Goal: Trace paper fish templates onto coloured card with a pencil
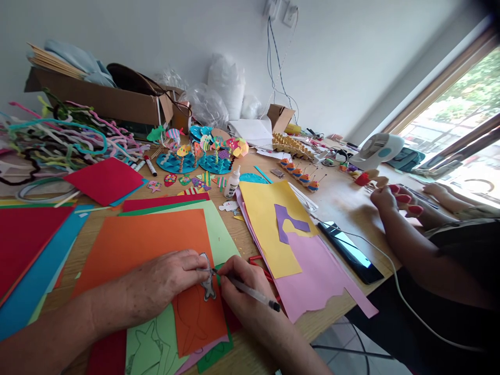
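With closely gathered fingers, my left hand (172, 281) presses down a small grey fish-shaped paper cutout (209, 286) on a sheet of orange paper (136, 237). My right hand (246, 289) is closed around a pen (253, 293) with a clear barrel and black end. The pen tip meets the cutout's edge near my left fingertips. Pencil-like fish outlines show on the lower orange part and on a light green sheet (150, 344) beneath my left wrist. Part of the cutout is hidden by my left fingers.
Yellow paper (265, 224) and pink paper (316, 276) lie right, beside a phone (351, 252). A glue bottle (232, 183) stands behind. Colourful fish crafts (177, 162) and pipe cleaners (78, 130) fill the back. At right, another person's hands (385, 200) hold red-and-tan pieces. A white cable (386, 255) crosses the table edge.
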The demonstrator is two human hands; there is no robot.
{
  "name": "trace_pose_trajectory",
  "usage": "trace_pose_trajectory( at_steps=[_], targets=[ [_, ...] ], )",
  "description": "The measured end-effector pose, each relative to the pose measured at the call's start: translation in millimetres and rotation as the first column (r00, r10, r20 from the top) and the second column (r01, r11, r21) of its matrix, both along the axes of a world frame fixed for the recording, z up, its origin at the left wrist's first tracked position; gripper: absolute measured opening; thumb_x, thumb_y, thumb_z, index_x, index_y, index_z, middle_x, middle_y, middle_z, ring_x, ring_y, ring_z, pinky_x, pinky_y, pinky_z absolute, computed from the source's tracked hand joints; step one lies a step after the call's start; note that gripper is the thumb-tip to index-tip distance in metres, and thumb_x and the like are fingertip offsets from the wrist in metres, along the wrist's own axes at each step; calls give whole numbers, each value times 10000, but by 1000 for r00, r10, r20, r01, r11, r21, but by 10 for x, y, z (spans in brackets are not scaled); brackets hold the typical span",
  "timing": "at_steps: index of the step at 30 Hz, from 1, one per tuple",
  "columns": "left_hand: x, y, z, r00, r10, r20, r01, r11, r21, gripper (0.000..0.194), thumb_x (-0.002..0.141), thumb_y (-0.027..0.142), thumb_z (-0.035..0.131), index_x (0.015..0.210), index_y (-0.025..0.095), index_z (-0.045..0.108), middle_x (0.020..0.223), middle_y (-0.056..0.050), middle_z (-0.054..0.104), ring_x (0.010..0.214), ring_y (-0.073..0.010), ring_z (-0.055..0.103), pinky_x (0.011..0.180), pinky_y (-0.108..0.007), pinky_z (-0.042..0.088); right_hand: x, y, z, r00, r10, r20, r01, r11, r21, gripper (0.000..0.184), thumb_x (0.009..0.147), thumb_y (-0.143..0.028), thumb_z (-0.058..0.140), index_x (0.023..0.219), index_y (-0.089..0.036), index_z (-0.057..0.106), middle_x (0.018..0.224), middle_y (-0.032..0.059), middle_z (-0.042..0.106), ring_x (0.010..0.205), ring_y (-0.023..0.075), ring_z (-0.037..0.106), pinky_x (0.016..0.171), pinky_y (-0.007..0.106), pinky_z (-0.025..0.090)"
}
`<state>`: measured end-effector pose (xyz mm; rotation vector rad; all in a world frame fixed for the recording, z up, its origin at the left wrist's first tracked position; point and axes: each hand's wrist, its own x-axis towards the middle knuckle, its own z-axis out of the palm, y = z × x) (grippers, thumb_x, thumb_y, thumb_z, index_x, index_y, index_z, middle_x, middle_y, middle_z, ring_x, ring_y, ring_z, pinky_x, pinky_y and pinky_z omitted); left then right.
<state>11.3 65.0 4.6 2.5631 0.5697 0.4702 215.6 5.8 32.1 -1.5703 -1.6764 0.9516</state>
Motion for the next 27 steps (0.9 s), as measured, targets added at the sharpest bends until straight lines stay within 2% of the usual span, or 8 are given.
trace_pose_trajectory(
  at_steps=[5,11,21,27],
  targets=[
    [-3,-14,12,1000,8,12,-8,1000,12,343,1001,146,393,1179,286,651,1159,-35,658,1043,-184,611,925,-284,486,12,-29,-9,1000,-5,5,5,1000,12,129,720,-85,501,676,-199,541,547,-56,504,506,100,443,472,188,300],
    [-9,-17,49,999,-14,-46,16,999,44,372,1019,137,332,1192,267,634,1190,-44,642,1085,-187,591,916,-279,477,27,-53,-27,1000,-6,16,6,1000,23,137,705,-75,485,678,-201,531,545,-64,483,506,99,429,483,195,297],
    [-21,9,-30,1000,-13,20,13,1000,16,331,998,147,407,1176,289,647,1163,-32,650,1050,-182,604,913,-271,487,56,-66,-37,1000,-2,17,1,999,35,145,694,-65,477,675,-200,528,554,-61,492,514,96,438,490,187,298],
    [-9,-10,-2,1000,-6,-9,7,999,50,338,1004,135,387,1195,277,627,1182,-33,645,1075,-179,595,939,-276,467,51,-69,-48,1000,-3,17,2,998,62,136,694,-74,471,675,-200,520,560,-56,500,512,94,445,490,183,301]
  ],
)
